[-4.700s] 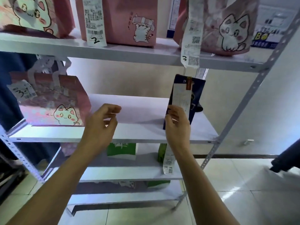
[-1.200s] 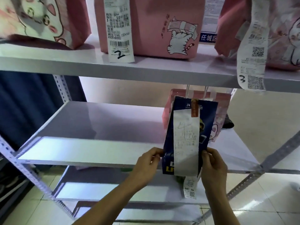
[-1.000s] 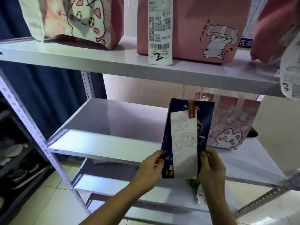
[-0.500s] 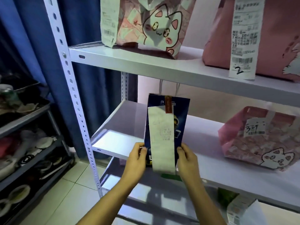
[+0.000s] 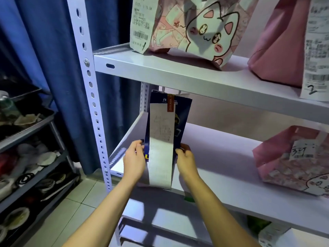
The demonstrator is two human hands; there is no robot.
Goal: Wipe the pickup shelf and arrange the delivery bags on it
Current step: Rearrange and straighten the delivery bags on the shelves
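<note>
1. At the far left stands a dark rack of dishes before a blue curtain; neither belongs to the task.
2. The left hand grips the lower left edge of the navy delivery bag, its fingers curled round the side.
3. The bag stands upright at the left end of the pickup shelf, near the front edge; whether its base rests on the shelf cannot be told, since a long white receipt hangs down its front and past the shelf lip.
4. The right hand grips the lower right edge in the same way, so both hands hold the bag low.
5. It looks like stiff paper, light but tall and narrow, so likely to tip. Holding it low on both sides seems sound; squeezing the walls could crease them, and the loose receipt could catch.
6. Farther right on the same shelf lies a pink cat-print bag, well apart.
7. On the upper shelf stand another cat-print bag and a plain pink bag with a receipt marked 2.
</note>
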